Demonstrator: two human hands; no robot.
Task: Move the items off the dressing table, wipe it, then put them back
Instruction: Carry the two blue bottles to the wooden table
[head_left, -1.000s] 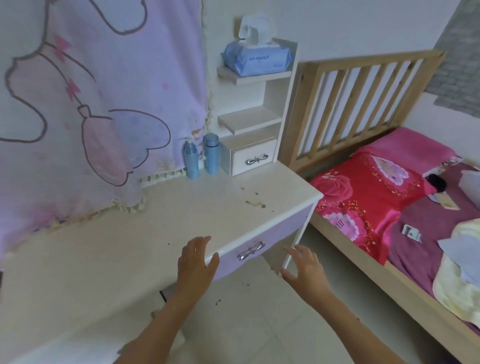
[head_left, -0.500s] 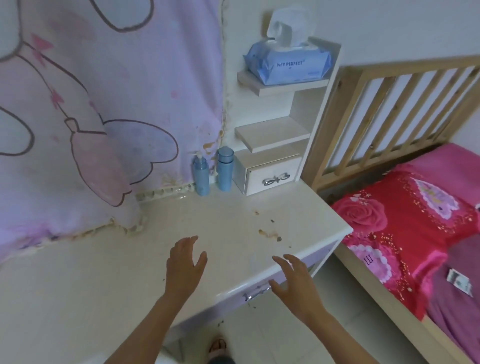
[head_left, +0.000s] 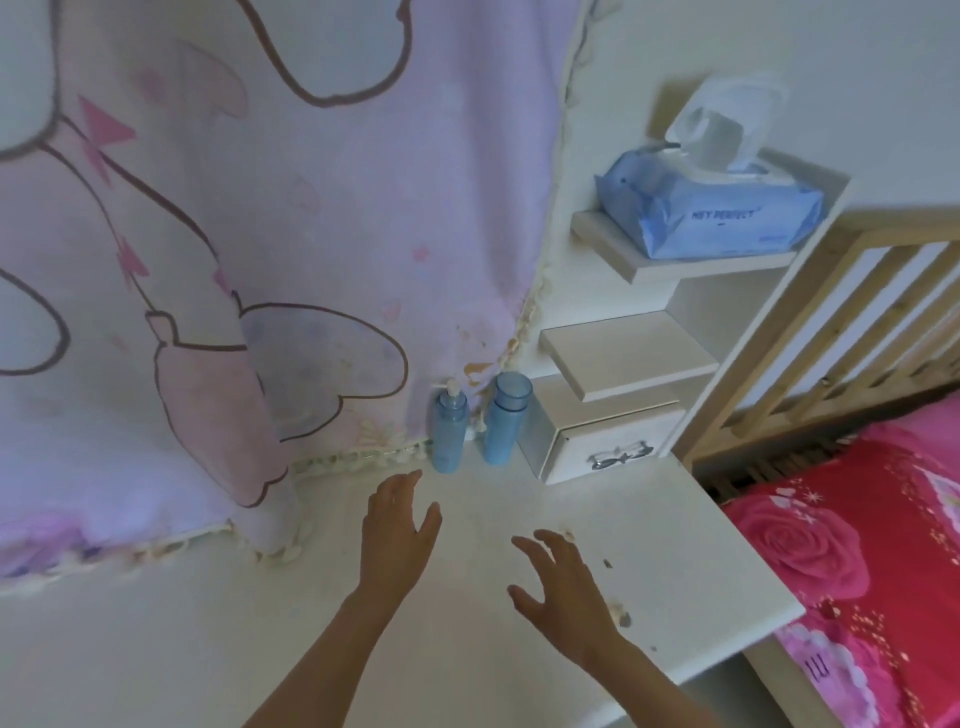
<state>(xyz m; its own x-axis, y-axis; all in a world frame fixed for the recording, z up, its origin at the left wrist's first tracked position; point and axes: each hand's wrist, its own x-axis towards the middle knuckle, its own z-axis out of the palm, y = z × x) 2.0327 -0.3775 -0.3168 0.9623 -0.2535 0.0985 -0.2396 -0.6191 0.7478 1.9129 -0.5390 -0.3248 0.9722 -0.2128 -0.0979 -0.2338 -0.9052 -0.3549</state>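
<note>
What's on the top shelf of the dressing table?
A blue pack of wipes, one white sheet sticking out the top. It covers most of the top shelf; anything behind the pack is hidden.

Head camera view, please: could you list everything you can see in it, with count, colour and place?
Dressing table top: one, white, with brown stains on its right half.
Hanging cartoon-print cloth: one, pink-lilac, left.
Small drawer with bow handle: one, white, back right of table.
Pump-top plastic bottle: one, blue, back of table by the cloth.
Capped plastic bottle: one, blue, between the pump bottle and the drawer.
Soft pack of wipes: one, blue, on the top shelf.
Slatted wooden bed frame: one, tan, right.
Rose-print bedding: one, red, right.
Left hand, right hand: open, over the table.
</note>
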